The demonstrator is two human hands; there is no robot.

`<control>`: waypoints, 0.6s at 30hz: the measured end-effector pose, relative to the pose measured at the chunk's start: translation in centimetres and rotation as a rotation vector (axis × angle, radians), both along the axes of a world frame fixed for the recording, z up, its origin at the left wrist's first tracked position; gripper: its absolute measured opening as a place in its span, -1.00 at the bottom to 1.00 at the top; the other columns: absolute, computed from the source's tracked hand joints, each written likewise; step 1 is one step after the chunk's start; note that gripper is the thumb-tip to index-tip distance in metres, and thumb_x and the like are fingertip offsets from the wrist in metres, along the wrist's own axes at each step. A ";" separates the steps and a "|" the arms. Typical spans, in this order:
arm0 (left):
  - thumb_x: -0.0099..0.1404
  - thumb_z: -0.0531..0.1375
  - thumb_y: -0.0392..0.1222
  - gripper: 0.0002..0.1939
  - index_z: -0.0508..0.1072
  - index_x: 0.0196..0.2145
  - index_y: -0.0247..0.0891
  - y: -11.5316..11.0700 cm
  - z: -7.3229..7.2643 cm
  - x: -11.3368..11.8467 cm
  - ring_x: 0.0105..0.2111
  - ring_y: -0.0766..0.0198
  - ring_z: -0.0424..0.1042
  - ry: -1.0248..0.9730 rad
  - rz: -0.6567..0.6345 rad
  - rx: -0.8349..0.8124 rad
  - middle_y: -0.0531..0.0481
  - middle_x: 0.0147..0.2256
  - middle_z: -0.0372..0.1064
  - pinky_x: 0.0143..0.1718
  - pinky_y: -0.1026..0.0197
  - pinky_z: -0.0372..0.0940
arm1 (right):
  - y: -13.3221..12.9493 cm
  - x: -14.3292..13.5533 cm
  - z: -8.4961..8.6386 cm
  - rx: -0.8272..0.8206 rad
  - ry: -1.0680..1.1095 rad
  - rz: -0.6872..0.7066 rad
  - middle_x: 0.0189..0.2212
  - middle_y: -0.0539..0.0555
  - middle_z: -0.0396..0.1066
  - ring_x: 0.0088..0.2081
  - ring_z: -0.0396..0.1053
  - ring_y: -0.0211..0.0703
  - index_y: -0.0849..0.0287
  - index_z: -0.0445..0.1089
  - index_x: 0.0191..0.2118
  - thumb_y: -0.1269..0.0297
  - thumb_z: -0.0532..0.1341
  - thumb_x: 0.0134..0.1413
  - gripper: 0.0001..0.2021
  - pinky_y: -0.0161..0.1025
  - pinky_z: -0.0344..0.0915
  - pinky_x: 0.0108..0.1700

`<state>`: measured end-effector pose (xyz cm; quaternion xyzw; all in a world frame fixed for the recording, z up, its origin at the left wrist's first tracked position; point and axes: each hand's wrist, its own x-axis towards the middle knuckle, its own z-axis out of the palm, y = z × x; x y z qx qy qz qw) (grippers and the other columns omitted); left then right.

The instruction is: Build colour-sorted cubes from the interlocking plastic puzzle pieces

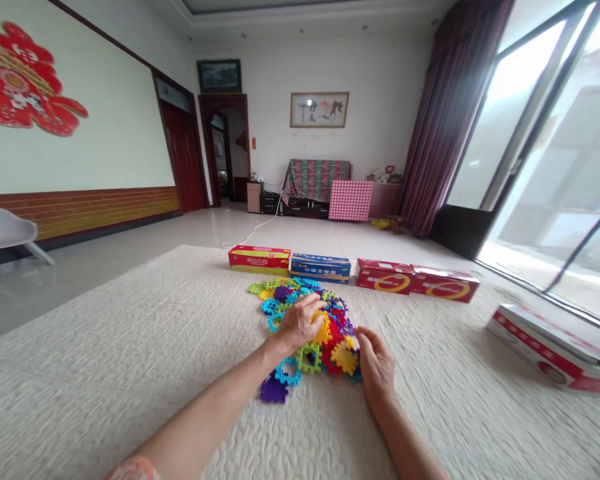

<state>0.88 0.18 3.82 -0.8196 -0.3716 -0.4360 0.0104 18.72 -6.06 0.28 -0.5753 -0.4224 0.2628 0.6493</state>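
A heap of colourful toothed plastic building pieces (309,358) lies on the textured cream cover. My left hand (299,325) reaches over the middle of the heap, fingers stretched forward and apart from the thumb. A yellow piece (322,329) is right beside its thumb and partly hidden. At the heap's right edge is my right hand (379,360), its fingers loosely bent, tips close to another yellow piece (345,357). Nothing held shows in either hand, though the right palm is hidden. A purple square piece (274,391) lies at the near end of the heap.
Behind the heap stand a red and yellow box (259,260), a blue box (321,268) and two red boxes (386,276). A white and red box (555,350) lies at the right. A white chair (7,230) is far left; a cloth-covered stand (316,181) is against the back wall.
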 end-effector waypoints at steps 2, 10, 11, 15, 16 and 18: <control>0.12 0.07 -0.43 -0.64 0.52 -0.18 -0.20 2.0 0.6 -0.9 -0.04 0.23 0.41 -0.043 0.037 -0.005 -0.05 -0.07 0.44 0.07 0.18 0.30 | 0.5 0.3 1.0 -0.019 -0.068 0.002 -0.31 0.15 0.53 -0.28 0.43 -0.02 0.22 0.47 -0.28 -0.04 0.15 -0.14 -0.57 -0.19 0.31 -0.23; 0.13 0.05 -0.39 -0.61 0.53 -0.16 -0.15 10.5 0.6 -8.4 -0.08 0.26 0.43 -0.026 0.575 -0.403 0.04 -0.10 0.48 0.01 0.29 0.26 | 6.0 3.0 2.3 -0.034 -0.285 0.084 -0.26 0.18 0.52 -0.26 0.43 0.02 0.21 0.48 -0.27 -0.06 0.15 -0.19 -0.54 -0.12 0.30 -0.15; 0.15 0.06 -0.34 -0.64 0.53 -0.16 -0.16 11.5 0.2 -9.2 -0.07 0.21 0.43 -0.018 0.617 -0.431 0.00 -0.10 0.48 0.01 0.24 0.26 | 6.4 3.3 1.9 -0.052 -0.278 0.077 -0.27 0.18 0.52 -0.27 0.43 0.02 0.21 0.48 -0.27 -0.06 0.14 -0.20 -0.54 -0.12 0.31 -0.17; 0.14 0.15 -0.08 -0.67 0.51 -0.14 -0.15 15.1 -1.2 -11.0 -0.04 -0.03 0.39 -0.012 0.742 -0.526 -0.13 -0.11 0.48 -0.03 0.02 0.27 | 6.9 4.3 0.5 -0.064 -0.274 0.037 -0.23 0.18 0.51 -0.19 0.42 0.02 0.21 0.47 -0.28 -0.07 0.12 -0.17 -0.54 -0.15 0.30 -0.12; 0.10 0.18 -0.03 -0.65 0.51 -0.15 -0.14 16.0 -1.5 -11.2 -0.02 -0.10 0.37 -0.020 0.774 -0.560 -0.15 -0.11 0.48 -0.04 -0.04 0.26 | 6.9 4.4 0.4 -0.062 -0.280 0.038 -0.22 0.17 0.51 -0.16 0.42 0.03 0.20 0.47 -0.28 -0.07 0.12 -0.16 -0.54 -0.16 0.29 -0.09; 0.01 0.26 0.03 -0.62 0.52 -0.21 -0.16 17.6 -1.7 -11.0 0.00 -0.21 0.33 -0.047 0.789 -0.615 -0.20 -0.12 0.47 -0.07 -0.12 0.25 | 6.8 4.4 0.5 -0.070 -0.294 0.053 -0.22 0.17 0.52 -0.12 0.41 0.04 0.19 0.48 -0.28 -0.07 0.12 -0.15 -0.55 -0.16 0.28 -0.07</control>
